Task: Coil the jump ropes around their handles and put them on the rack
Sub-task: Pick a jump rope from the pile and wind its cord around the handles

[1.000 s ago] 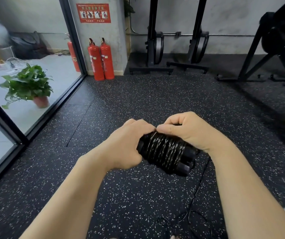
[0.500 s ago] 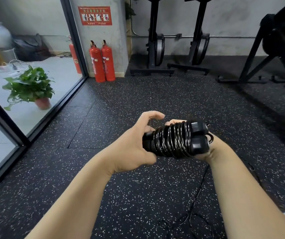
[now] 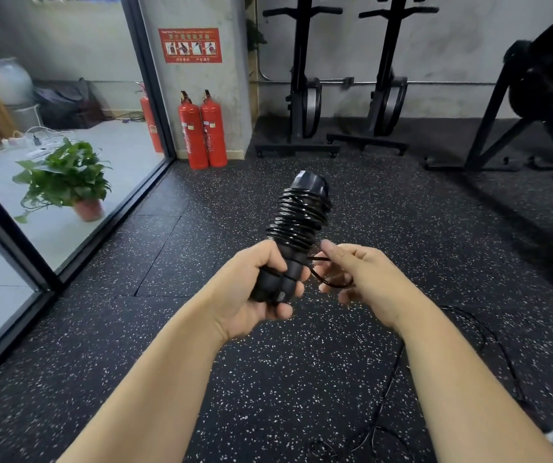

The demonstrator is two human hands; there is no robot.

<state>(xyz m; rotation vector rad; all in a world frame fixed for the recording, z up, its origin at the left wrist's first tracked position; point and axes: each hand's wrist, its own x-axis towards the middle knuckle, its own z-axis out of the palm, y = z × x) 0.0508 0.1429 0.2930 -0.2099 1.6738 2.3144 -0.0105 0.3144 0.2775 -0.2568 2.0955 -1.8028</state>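
A black jump rope bundle [image 3: 298,225] stands almost upright in front of me, its two handles side by side with glossy cord coiled tightly round the upper half. My left hand [image 3: 261,289] grips the lower ends of the handles. My right hand [image 3: 358,279] is just to the right, fingers pinching a short loose loop of the cord [image 3: 328,280] that leaves the coil near its lower end. Another black rope [image 3: 392,396] lies slack on the floor under my right forearm.
Speckled black rubber floor [image 3: 268,379] all around. Two red fire extinguishers [image 3: 201,132] stand by a grey pillar, a potted plant [image 3: 67,182] behind the glass partition at left. Black exercise machine stands [image 3: 305,95] line the back wall and right side.
The bundle has swung from lying sideways between both hands to standing upright. My left hand now holds its base alone; my right hand has come off the handles and taken the loose cord end.
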